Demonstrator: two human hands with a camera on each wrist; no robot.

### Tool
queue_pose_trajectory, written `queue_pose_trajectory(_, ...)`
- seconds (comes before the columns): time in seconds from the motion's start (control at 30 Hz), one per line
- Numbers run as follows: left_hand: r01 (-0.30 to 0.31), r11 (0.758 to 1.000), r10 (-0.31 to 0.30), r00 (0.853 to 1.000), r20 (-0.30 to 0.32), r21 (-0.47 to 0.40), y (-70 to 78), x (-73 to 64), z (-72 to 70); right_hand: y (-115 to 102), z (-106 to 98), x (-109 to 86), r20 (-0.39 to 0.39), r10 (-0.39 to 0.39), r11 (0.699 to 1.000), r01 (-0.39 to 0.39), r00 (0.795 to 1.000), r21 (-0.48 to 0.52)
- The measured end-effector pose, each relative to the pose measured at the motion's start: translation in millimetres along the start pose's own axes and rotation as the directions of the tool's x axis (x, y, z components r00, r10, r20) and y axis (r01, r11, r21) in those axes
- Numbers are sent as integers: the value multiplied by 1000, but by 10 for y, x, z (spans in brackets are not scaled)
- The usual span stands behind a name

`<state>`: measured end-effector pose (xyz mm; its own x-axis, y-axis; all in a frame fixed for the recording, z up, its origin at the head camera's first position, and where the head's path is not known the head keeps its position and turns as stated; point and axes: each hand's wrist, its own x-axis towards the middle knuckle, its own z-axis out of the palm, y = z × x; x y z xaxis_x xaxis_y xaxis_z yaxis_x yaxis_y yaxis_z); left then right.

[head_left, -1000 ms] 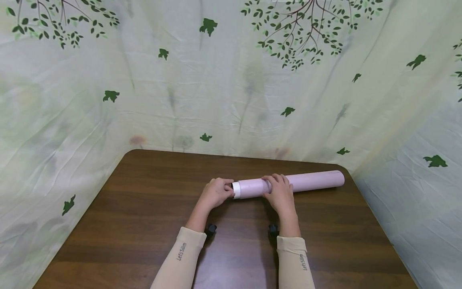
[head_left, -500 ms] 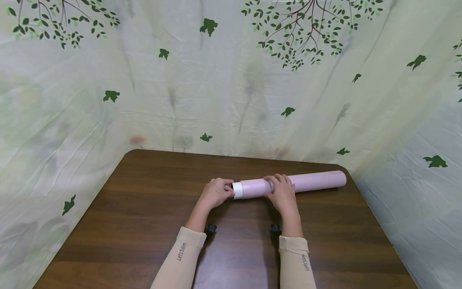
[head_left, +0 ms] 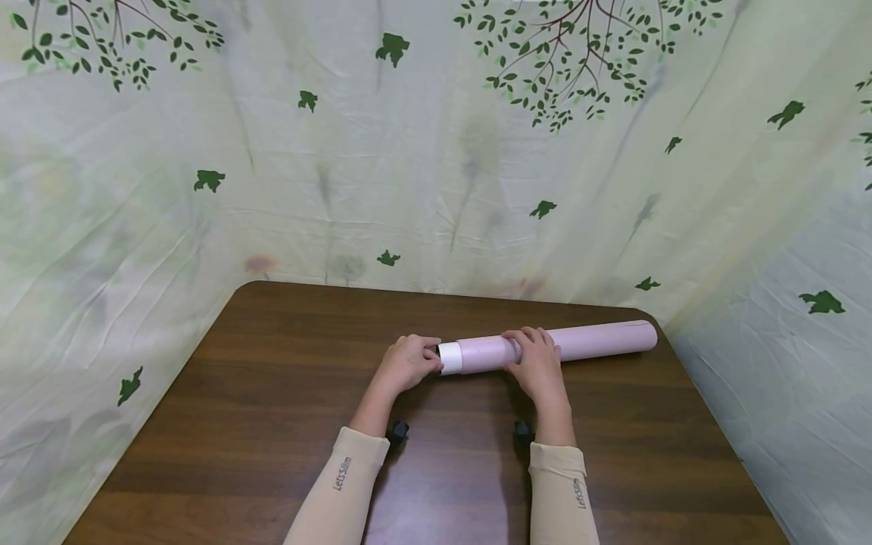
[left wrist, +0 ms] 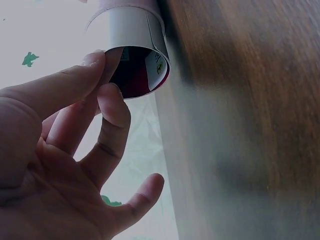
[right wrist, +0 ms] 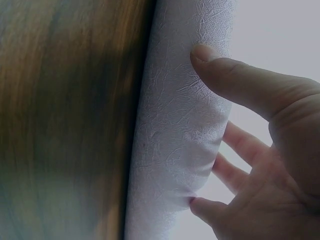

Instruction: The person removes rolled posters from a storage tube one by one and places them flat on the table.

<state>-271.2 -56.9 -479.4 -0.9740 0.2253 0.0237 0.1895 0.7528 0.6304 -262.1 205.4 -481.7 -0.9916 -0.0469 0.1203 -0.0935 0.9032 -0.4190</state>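
Note:
A long pink tube with a crinkled surface lies across the back right of the table in the head view. From its left end sticks out a white inner roll; the left wrist view shows its open end, dark and reddish inside with printed marks. My left hand pinches the rim of that white roll between thumb and finger, the other fingers spread loosely. Around the pink tube's middle, my right hand grips with the thumb on the near side and fingers over the far side.
The brown wooden table has rounded back corners, and the tube's right end is close to its right edge. Behind stands a pale curtain printed with leaves. Small black devices sit by both wrists.
My right hand and the pink tube have slid slightly to the right. More of the white inner roll shows at the left end, where my left hand stays in place.

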Motion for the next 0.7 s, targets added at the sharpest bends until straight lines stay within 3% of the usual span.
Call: queue_pose_trajectory(0.7,7,1000,-7,1000,2,8,30,-26,-33,96,-41,11,4,24,999,-25,1000,22)
